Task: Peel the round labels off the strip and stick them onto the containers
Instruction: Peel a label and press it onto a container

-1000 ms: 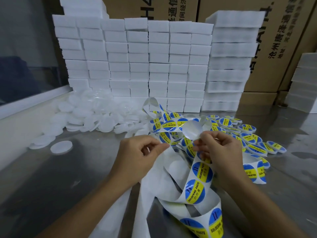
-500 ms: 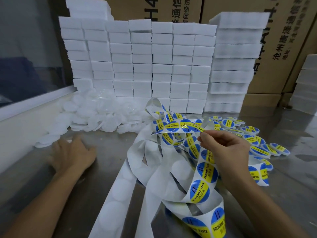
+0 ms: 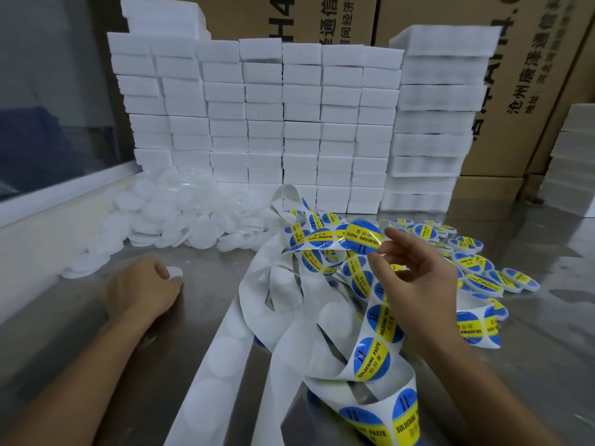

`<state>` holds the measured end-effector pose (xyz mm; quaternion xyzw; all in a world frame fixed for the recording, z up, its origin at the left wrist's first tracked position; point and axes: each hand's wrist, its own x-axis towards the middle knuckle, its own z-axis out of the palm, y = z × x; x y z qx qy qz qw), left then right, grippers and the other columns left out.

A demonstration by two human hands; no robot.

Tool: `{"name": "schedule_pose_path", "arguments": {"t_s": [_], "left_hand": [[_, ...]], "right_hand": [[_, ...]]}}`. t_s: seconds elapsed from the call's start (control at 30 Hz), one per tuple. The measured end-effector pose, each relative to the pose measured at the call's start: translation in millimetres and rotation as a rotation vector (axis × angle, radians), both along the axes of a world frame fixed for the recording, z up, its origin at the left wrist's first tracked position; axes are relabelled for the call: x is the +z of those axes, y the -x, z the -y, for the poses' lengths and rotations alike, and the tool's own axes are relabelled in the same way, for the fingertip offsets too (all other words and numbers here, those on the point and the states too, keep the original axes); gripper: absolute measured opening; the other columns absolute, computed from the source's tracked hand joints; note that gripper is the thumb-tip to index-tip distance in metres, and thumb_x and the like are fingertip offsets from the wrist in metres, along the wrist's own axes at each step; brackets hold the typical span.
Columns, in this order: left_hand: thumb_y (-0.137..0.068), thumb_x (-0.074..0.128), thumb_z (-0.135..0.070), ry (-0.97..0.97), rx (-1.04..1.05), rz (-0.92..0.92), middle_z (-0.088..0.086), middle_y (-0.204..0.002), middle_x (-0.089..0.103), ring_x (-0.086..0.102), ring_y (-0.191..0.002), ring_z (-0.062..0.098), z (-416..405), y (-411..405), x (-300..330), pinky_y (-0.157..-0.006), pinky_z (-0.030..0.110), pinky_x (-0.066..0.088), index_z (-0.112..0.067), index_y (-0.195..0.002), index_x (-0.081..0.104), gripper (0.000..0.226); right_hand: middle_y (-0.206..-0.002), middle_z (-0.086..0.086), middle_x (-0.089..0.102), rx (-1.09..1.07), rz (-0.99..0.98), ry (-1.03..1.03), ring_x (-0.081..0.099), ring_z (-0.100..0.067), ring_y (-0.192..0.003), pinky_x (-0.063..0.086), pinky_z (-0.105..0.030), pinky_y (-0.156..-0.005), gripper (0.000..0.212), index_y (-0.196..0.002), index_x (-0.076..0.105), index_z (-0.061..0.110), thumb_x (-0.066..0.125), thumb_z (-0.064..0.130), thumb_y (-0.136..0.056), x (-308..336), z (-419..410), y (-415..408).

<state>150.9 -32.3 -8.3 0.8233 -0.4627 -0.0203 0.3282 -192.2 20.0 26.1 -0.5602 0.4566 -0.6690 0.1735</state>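
Observation:
A long white backing strip [image 3: 291,329] with round blue-and-yellow "soldering paste" labels loops across the steel table in front of me. My right hand [image 3: 415,284] pinches one peeled round label [image 3: 362,237] by its edge and holds it up above the strip. Out to the left, my left hand [image 3: 141,288] lies on the table with its fingers curled round a flat white round container [image 3: 174,272]. Behind it sits a heap of bare white containers [image 3: 167,217]. On the right lies a pile of labelled containers [image 3: 476,262].
A wall of stacked white foam blocks [image 3: 289,123] stands at the back, with cardboard boxes [image 3: 531,75] behind it. More white stacks [image 3: 576,162] are at the far right. A white ledge [image 3: 42,220] runs along the table's left side.
My left hand let go of the strip, reached left and took hold of a white container. My right hand has lifted the peeled label free, its printed face now showing.

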Motion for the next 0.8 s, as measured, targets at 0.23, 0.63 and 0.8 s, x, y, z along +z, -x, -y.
{"name": "schedule_pose_path", "arguments": {"t_s": [0.23, 0.63, 0.8], "left_hand": [[-0.069, 0.082, -0.033, 0.253, -0.123, -0.057, 0.008, -0.094, 0.064, 0.057, -0.084, 0.028, -5, 22, 4, -0.076, 0.039, 0.050, -0.020, -0.087, 0.059, 0.032], [-0.072, 0.079, -0.026, 0.989, -0.710, 0.292, 0.007, -0.111, 0.065, 0.061, -0.098, 0.024, -48, 127, 37, -0.080, 0.043, 0.048, -0.010, -0.089, 0.061, 0.030], [-0.075, 0.080, -0.024, 1.002, -0.848, 0.412, 0.009, -0.115, 0.067, 0.064, -0.095, 0.027, -64, 150, 37, -0.078, 0.042, 0.046, -0.010, -0.091, 0.063, 0.027]], "right_hand": [[-0.084, 0.007, 0.069, 0.030, -0.037, -0.008, 0.065, -0.006, -0.078, 0.056, -0.031, -0.070, 0.028, -0.104, 0.069, 0.022, 0.075, 0.005, -0.082, 1, -2, -3], [-0.094, -0.003, 0.068, 0.168, 0.087, -0.122, 0.065, -0.002, -0.069, 0.050, -0.022, -0.058, 0.005, -0.086, 0.067, 0.024, 0.071, 0.022, -0.086, 4, -6, -9], [-0.092, -0.006, 0.074, 0.439, 0.204, -0.135, 0.071, -0.017, -0.076, 0.056, -0.023, -0.063, 0.048, -0.107, 0.057, 0.023, 0.078, 0.032, -0.065, 10, -15, -17]]}}
